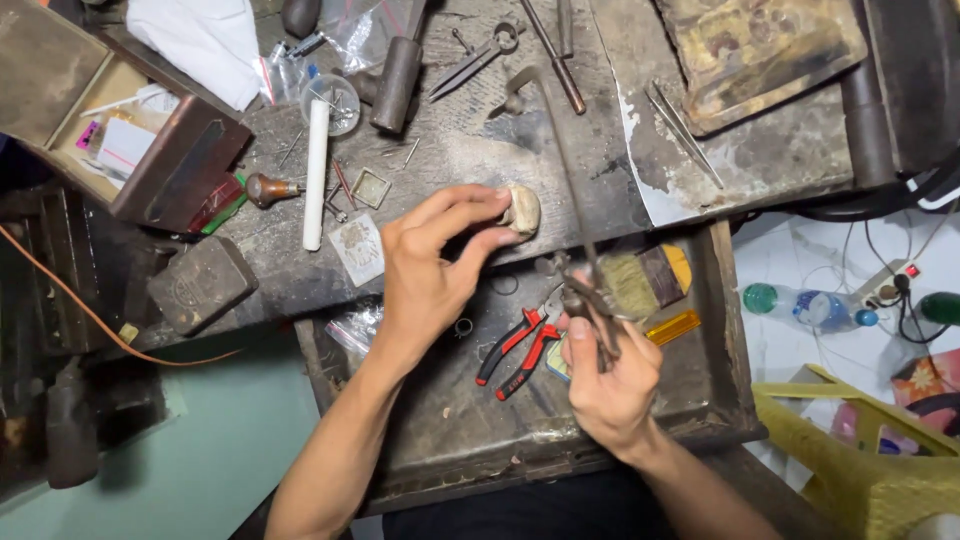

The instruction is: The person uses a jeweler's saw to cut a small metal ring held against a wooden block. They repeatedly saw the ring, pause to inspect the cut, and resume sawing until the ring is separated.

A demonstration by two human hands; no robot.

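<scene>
Left hand [432, 262] pinches a small, pale, rounded lump [522, 210] against the worn bench edge [470, 150], while right hand [608, 375] grips closed around a thin dark saw frame [560, 140] above it.

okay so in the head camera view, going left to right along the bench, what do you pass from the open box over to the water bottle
Open box → white stick → left hand pinching a pale lump → red-handled pliers → right hand with a saw frame in its grip → bristle brush → water bottle.
</scene>
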